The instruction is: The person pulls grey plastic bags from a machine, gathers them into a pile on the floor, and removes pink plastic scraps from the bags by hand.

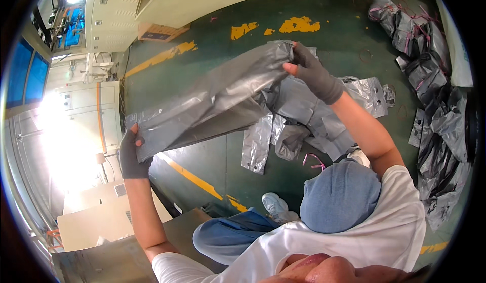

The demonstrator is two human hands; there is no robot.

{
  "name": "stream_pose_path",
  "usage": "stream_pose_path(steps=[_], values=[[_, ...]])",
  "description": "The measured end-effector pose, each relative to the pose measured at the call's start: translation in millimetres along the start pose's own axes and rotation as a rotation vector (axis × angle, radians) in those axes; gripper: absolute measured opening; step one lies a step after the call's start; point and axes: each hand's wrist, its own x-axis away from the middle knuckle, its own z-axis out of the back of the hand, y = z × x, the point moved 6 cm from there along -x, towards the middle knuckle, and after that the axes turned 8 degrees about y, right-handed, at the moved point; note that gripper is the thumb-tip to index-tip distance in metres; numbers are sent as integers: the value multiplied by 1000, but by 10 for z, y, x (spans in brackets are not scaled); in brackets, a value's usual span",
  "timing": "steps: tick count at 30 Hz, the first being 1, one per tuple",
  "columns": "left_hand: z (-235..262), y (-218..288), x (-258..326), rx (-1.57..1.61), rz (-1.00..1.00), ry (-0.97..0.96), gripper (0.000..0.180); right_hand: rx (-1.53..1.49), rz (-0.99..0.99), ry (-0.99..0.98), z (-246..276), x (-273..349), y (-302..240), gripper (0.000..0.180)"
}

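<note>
A long bundle of grey plastic bags (212, 95) stretches between my two hands, slanting up to the right. My left hand (134, 154), in a dark fingerless glove, grips its lower left end, thumb on top. At the far right end, my right hand (318, 76), in a matching glove, pinches the gathered plastic. Below and behind my right hand, a loose heap of crumpled grey plastic bags (309, 116) lies on the green floor, some with punched holes. A pink tie (315, 161) lies near the heap.
More grey bags with pink ties (430, 80) pile along the right side. Pale machine cabinets (114, 17) stand at the far left, and a cardboard box (161, 32) sits by them. Worn yellow lines (190, 176) cross the floor. My knees and shoe (277, 207) are below.
</note>
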Motion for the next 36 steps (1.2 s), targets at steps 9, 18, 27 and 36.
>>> stream_pose_path(steps=[9, 18, 27, 36], values=[[-101, -328, 25, -4, 47, -15, 11, 333, 323, 775, 2743, 1601, -1693, 35], [57, -554, 56, -23, 50, 78, 16, 2177, -1213, 1658, 3314, 4597, -3739, 42], [563, -251, -61, 18, -150, 139, 23, 1670, 3, 35, 1615, 1073, -400, 65], [783, -217, 165, 66, -145, 305, 24, 1532, -565, -368, 937, 674, 781, 55]])
